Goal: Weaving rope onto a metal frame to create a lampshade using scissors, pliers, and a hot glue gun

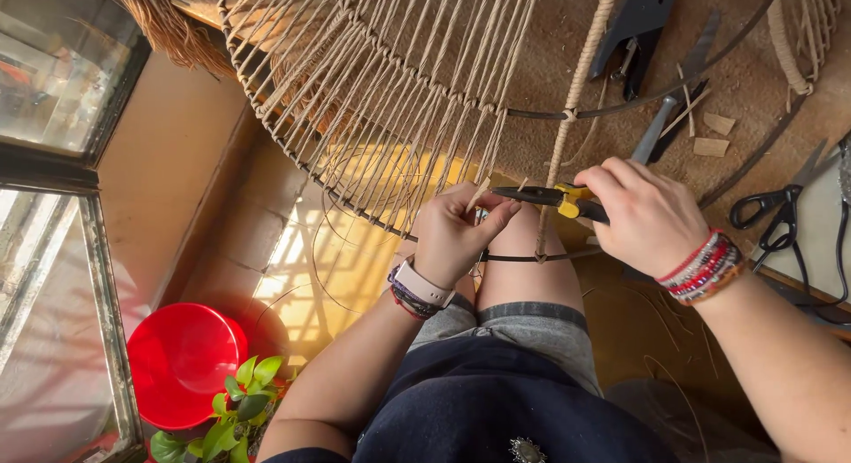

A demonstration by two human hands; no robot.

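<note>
Here my left hand (456,237) pinched the end of a pale cord strand (480,195) between thumb and fingertips, just under the rim of the big woven frame (372,91) that leaned over my knees. My right hand (643,217) was closed around the yellow-handled pliers (554,197), whose dark nose pointed left toward that strand; whether the tip actually gripped it, I could not tell from this angle. A thicker wrapped rod (576,82) ran down between my hands. Black scissors (780,217) lay on the bench to my right, and a red bucket (182,361) stood on the floor beside a small green plant (235,410).
</note>
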